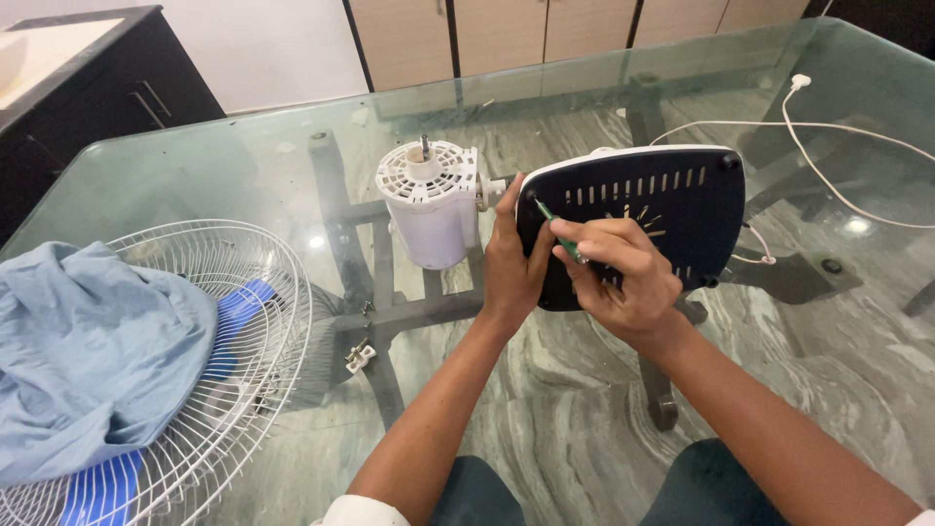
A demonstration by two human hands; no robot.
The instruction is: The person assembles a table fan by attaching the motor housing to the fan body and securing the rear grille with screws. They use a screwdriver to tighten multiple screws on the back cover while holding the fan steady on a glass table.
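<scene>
Black slotted fan base (672,209) stands on edge on the glass desk (545,429), underside facing the camera. Left hand (513,268) has its grip closed on the base's left edge. Right hand (623,273) pinches a green screwdriver (558,232), tip at a screw near the base's upper left corner. White motor housing (431,205) sits just left of the base. White cord (828,146) trails right. Fan grille (248,321) with blue blades (243,302) lies far left, blue cloth (88,351) over it.
</scene>
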